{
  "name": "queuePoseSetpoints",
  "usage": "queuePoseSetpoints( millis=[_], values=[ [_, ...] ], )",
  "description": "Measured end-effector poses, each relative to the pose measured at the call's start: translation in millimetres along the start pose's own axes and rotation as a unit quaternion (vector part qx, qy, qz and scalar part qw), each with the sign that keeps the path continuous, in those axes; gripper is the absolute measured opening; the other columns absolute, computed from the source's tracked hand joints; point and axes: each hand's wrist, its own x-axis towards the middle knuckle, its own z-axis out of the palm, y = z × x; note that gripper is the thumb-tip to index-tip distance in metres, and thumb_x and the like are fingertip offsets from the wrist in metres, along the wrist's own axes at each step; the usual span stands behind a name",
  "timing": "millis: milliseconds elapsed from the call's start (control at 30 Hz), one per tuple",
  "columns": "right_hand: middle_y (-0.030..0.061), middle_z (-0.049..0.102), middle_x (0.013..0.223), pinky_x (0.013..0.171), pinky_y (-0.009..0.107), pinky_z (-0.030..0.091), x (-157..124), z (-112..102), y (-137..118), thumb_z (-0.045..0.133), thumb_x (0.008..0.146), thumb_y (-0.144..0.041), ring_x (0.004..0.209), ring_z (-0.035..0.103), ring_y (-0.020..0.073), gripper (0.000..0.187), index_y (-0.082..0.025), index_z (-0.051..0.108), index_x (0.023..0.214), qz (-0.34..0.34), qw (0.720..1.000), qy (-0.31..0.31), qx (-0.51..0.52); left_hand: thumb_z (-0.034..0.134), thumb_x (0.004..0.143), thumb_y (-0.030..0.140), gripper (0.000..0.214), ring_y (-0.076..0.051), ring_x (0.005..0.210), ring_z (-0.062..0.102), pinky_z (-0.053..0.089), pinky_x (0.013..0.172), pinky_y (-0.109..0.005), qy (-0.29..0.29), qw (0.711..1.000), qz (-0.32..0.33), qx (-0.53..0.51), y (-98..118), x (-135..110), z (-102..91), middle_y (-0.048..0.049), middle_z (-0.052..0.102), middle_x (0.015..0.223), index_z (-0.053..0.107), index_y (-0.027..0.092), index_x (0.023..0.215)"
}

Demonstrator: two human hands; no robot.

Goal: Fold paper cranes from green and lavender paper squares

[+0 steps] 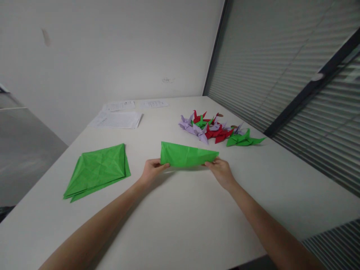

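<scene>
A folded green paper (187,154) lies in the middle of the white table (174,221), shaped like a long triangle. My left hand (153,169) pinches its near left corner. My right hand (221,170) pinches its near right end. Both hands rest low on the tabletop with fingers closed on the paper's edge.
A stack of creased green sheets (98,169) lies to the left. A pile of folded red, lilac and green paper figures (213,129) sits behind, toward the right. White printed papers (118,119) lie at the far left edge. Window blinds (295,82) run along the right side.
</scene>
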Motion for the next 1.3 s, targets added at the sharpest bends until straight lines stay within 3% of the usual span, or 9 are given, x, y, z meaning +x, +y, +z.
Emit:
queuePoseSetpoints(
  millis=[167,300,500,667,733,833,1033,1167,1300],
  values=[
    [0.0053,0.064,0.095,0.089,0.037,0.050,-1,5,6,0.081,0.062,-0.050,0.098,0.059,0.0217,0.029,-0.021,0.074,0.067,0.004,1.000,-0.021,-0.011,0.084,0.064,0.033,0.042,-0.018,0.081,0.068,0.056,0.080,-0.035,0.004,0.995,-0.001,-0.099,4,-3,5.3,-0.0048,0.072,0.092,0.065,0.016,0.098],
    [0.0061,0.056,0.120,0.097,0.036,0.047,-1,5,10,0.081,0.062,-0.051,0.117,0.051,0.0242,0.032,-0.024,0.077,0.077,0.000,1.000,-0.009,-0.004,0.084,0.064,0.033,0.039,-0.016,0.078,0.066,0.056,0.077,-0.031,0.036,0.994,-0.005,-0.099,-1,0,6.4,-0.0058,0.070,0.090,0.062,0.013,0.089],
    [0.0053,0.059,0.118,0.103,0.040,0.043,-1,2,12,0.076,0.070,-0.050,0.113,0.054,0.0235,0.032,-0.024,0.077,0.090,0.022,0.998,-0.048,0.026,0.086,0.059,0.032,0.040,-0.012,0.067,0.064,0.054,0.069,-0.027,0.059,0.994,-0.006,-0.092,-4,-1,6.6,-0.0011,0.069,0.076,0.057,0.014,0.081],
    [0.0057,0.058,0.128,0.100,0.038,0.046,-4,4,4,0.077,0.069,-0.051,0.119,0.053,0.0252,0.032,-0.023,0.076,0.084,0.031,0.996,-0.040,0.074,0.088,0.057,0.028,0.064,-0.017,0.074,0.069,0.055,0.077,-0.034,0.039,0.991,-0.017,-0.129,0,-4,11.2,-0.0030,0.074,0.086,0.054,0.019,0.111],
    [0.0056,0.059,0.129,0.097,0.040,0.049,-5,6,-3,0.079,0.067,-0.050,0.116,0.056,0.0262,0.033,-0.024,0.075,0.087,0.057,0.990,-0.052,0.117,0.088,0.058,0.028,0.058,-0.019,0.079,0.069,0.054,0.080,-0.035,0.024,0.992,-0.012,-0.122,0,-4,12.2,-0.0069,0.074,0.092,0.060,0.015,0.108],
    [0.0055,0.065,0.122,0.094,0.044,0.050,-6,8,-12,0.082,0.062,-0.046,0.110,0.061,0.0266,0.036,-0.024,0.075,0.088,0.077,0.982,-0.058,0.165,0.086,0.060,0.029,0.041,-0.020,0.081,0.068,0.053,0.082,-0.034,0.012,0.995,-0.004,-0.103,0,-3,11.7,-0.0104,0.074,0.094,0.069,0.011,0.092],
    [0.0065,0.075,0.096,0.089,0.049,0.052,-7,7,-19,0.086,0.056,-0.047,0.091,0.068,0.0269,0.046,-0.022,0.073,0.092,0.104,0.971,-0.099,0.191,0.088,0.057,0.029,0.043,-0.019,0.077,0.067,0.053,0.078,-0.034,-0.003,0.995,-0.024,-0.096,5,-3,9.9,-0.0098,0.074,0.092,0.071,0.012,0.092],
    [0.0029,0.075,0.080,0.078,0.042,0.055,-6,6,-11,0.087,0.052,-0.046,0.074,0.068,0.0220,0.041,-0.021,0.070,0.079,0.108,0.984,-0.062,0.128,0.086,0.061,0.033,0.048,-0.020,0.086,0.066,0.053,0.081,-0.033,0.012,0.995,-0.017,-0.095,12,-4,10.5,-0.0084,0.072,0.102,0.069,0.016,0.103],
    [-0.0007,0.071,0.072,0.070,0.034,0.054,-4,6,-5,0.087,0.054,-0.041,0.067,0.066,0.0177,0.035,-0.022,0.064,0.073,0.093,0.990,-0.001,0.101,0.081,0.066,0.045,0.040,-0.018,0.076,0.063,0.051,0.071,-0.029,0.037,0.998,-0.016,-0.057,12,-4,11.0,-0.0072,0.073,0.090,0.073,0.013,0.089]
  ],
)
